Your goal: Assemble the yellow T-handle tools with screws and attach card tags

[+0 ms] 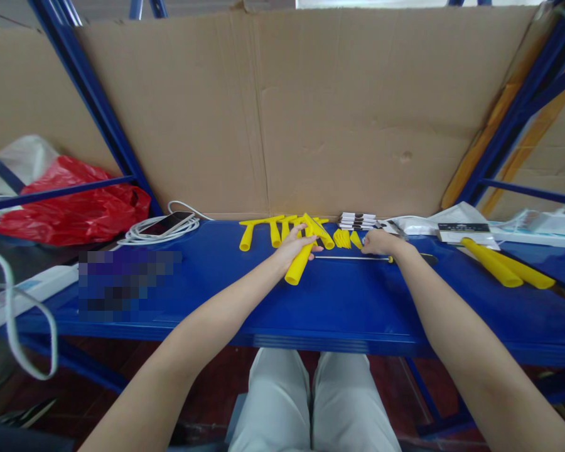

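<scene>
My left hand (292,243) is closed around a yellow T-shaped plastic scraper (299,266), its round hollow handle end tilted toward me. Behind it, several more yellow T-shaped scrapers (246,237) lie in a row along the back of the blue table. My right hand (380,242) is down at the tabletop with its fingers pressed together; what is between them, if anything, is hidden. Just left of those fingertips lie a small yellow piece (355,240) and a stack of small yellow pieces (342,238). A long thin screwdriver (353,258) rests in front of them.
Small white packets (358,220) are stacked against the cardboard wall (334,113). Two yellow tubular pieces (496,267) lie at the right near a white power strip (537,233). A coiled white cable (141,233) and a red plastic bag (75,204) are on the left. Blue posts (98,119) frame the table (339,307).
</scene>
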A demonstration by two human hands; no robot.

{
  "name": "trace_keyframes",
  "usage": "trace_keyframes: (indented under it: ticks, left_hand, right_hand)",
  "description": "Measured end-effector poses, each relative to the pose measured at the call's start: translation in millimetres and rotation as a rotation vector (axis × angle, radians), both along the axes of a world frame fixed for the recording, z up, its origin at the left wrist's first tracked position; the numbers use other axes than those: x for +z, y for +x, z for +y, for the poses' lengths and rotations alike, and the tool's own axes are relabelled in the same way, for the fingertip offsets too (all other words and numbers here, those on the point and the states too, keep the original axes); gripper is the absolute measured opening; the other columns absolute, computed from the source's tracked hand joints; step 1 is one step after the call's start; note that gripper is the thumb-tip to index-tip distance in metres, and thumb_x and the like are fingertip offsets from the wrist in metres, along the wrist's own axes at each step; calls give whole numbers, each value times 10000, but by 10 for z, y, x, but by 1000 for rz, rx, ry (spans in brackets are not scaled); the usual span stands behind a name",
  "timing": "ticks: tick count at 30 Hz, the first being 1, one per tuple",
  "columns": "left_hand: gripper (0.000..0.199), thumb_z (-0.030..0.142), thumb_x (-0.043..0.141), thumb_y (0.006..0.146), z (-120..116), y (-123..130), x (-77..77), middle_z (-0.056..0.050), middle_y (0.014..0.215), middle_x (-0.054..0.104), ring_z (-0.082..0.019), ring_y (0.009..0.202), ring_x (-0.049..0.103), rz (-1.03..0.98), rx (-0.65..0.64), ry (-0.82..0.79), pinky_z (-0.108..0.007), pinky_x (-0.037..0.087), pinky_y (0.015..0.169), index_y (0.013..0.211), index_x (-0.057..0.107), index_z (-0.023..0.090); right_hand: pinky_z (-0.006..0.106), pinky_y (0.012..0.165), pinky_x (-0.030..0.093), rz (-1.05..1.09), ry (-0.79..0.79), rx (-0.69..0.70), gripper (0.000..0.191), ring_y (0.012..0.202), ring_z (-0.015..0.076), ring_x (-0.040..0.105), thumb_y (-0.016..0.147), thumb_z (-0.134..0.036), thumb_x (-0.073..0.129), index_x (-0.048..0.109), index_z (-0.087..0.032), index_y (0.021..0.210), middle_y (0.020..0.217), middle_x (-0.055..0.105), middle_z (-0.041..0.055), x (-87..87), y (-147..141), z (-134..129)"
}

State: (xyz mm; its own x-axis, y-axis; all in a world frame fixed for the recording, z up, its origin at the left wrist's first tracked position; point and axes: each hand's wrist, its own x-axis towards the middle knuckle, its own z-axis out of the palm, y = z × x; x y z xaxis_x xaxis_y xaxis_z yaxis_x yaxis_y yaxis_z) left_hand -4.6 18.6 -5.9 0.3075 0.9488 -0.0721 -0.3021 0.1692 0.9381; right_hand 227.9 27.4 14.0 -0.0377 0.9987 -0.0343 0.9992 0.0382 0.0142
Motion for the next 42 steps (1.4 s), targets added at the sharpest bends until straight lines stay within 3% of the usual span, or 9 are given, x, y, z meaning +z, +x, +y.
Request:
trace_keyframes:
  ticks: [5,10,13,17,21,25,30,36,42]
  left_hand:
    - [628,52,587,834,-104,39,69,-144,1102,657,-115,490,646,-13,42,-10,-154,383,348,1364,311,243]
    - [641,42,593,828,-80,20,49,-127,1063,670,-120,506,655,9,10,3,-156,398,360,1369,310,238]
    - [644,43,588,830,-32,2,6,-127,1041,676,-144,555,677,23,-40,25,-166,420,377,1373,299,232]
    - [633,54,596,827,-29,10,-17,-117,1029,683,-138,559,673,28,-81,49,-170,435,396,1363,316,240]
    - [625,64,580,835,-103,54,16,-119,1028,684,-134,544,665,51,-63,41,-171,433,394,1372,313,239]
    - [627,70,585,833,-156,89,35,-105,992,685,-129,529,658,56,-60,35,-168,426,385,1376,317,235]
    - [628,72,600,825,-161,97,25,-105,978,677,-130,524,654,58,-78,39,-174,425,387,1374,335,220]
    - [632,63,582,831,-192,92,41,-113,1025,671,-124,548,657,72,-101,28,-177,441,417,1386,333,235]
    - [644,59,600,818,-203,96,57,-108,976,675,-139,517,654,50,-90,9,-185,431,393,1380,326,216]
  right_hand:
    - [204,523,422,290,35,0,213,536,139,595,651,-74,574,524,-172,469,508,615,32,-20,-32,16]
    - [185,464,401,789,162,91,203,431,97,519,624,-10,583,514,-174,525,426,543,-26,-11,-139,29]
    - [175,475,411,1104,203,172,145,454,78,522,646,-46,634,563,-161,592,494,589,-14,19,-263,6]
    - [192,500,434,1368,249,249,143,467,61,506,638,-193,745,608,-155,658,589,632,-2,17,-437,-12]
    - [206,476,420,1483,277,288,295,450,61,476,572,-367,814,629,-156,662,559,600,-16,-29,-559,-1]
    - [184,408,351,1560,247,234,342,403,44,429,518,-401,840,632,-151,624,484,542,-39,-61,-612,3]
    - [166,385,344,1668,136,108,283,383,37,416,559,-293,848,610,-148,607,465,531,-40,-54,-644,-23]
    - [139,405,379,1810,0,-36,199,388,25,421,743,-90,710,568,-139,613,486,530,-43,19,-694,-99]
    - [146,483,452,1860,-112,-139,218,431,42,475,857,-78,555,580,-143,651,520,553,-27,57,-671,-91]
